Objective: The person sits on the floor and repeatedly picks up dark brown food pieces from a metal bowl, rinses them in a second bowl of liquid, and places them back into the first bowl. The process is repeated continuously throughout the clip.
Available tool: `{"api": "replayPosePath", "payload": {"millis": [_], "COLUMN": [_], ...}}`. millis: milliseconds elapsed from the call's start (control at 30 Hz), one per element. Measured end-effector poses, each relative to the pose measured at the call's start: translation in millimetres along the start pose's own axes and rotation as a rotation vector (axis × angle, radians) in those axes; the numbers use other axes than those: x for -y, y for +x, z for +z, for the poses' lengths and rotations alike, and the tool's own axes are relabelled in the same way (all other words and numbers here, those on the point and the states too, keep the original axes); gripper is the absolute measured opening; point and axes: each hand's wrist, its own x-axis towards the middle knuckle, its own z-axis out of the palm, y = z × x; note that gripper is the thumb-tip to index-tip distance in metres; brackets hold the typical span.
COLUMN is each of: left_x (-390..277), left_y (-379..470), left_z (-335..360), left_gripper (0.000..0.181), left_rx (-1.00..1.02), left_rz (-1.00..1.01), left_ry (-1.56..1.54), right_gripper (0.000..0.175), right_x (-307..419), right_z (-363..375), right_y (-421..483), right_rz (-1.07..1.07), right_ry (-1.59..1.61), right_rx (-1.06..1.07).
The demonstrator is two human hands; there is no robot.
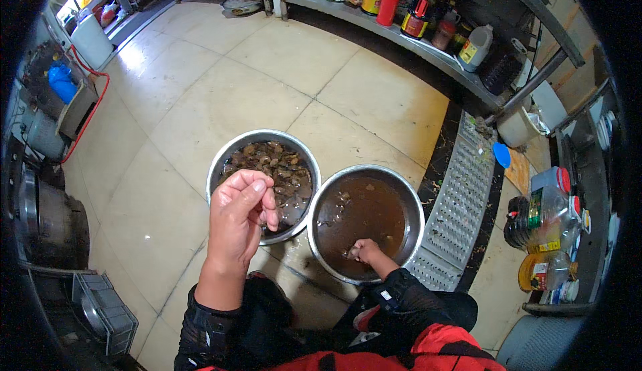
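My left hand (246, 200) is raised above the left metal basin (212, 170), hiding part of it. Its fingers are curled, thumb tip against the index finger, and nothing shows between them. Many small brown chunks of food (286, 173), possibly meat or mushrooms, sit in dark liquid in that basin. My right hand (368, 250) reaches into the right metal basin (419, 220), fingertips at the surface of the murky brown water (366, 210). The fingers are bent, and whether they hold a piece is hard to tell. A few small bits float there.
Both basins stand on the tiled floor (241, 95), rims nearly touching. A perforated metal drain cover (451, 215) runs along the right. Beyond it are plastic oil bottles (546, 270). A steel shelf (346, 12) with sauce bottles is at the back; a grey plastic crate (108, 316) stands lower left.
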Motion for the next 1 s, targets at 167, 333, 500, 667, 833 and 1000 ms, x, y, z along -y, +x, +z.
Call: {"api": "replayPosePath", "payload": {"millis": [167, 333, 500, 667, 833, 1000], "left_x": [1.0, 5.1, 11.0, 16.5, 23.2, 38.2], "left_y": [8.7, 14.6, 21.1, 23.2, 21.1, 12.9], "left_z": [0.8, 3.3, 6.7, 12.7, 18.9, 26.4], "left_gripper": [0.010, 0.010, 0.010, 0.009, 0.010, 0.007], "left_rx": [-0.013, -0.013, 0.008, 0.029, 0.068, 0.104], "left_rz": [-0.020, -0.037, -0.066, -0.089, -0.129, -0.181], "left_ry": [-0.041, -0.042, -0.085, -0.080, -0.118, -0.124], "right_gripper": [0.025, 0.016, 0.014, 0.018, 0.020, 0.017], "right_x": [-22.9, -9.2, -1.4, 1.8, 8.7, 55.5], "right_z": [12.3, 6.6, 7.5, 3.1, 1.5, -32.9], "right_y": [-5.3, 5.6, 14.0, 10.3, 4.8, 10.4], "right_rz": [0.310, 0.168, 0.190, 0.246, 0.180, 0.144], "right_ry": [-0.509, -0.331, -0.284, -0.643, -0.488, -0.419], "right_rx": [-0.388, -0.253, -0.147, -0.276, -0.260, -0.104]}}
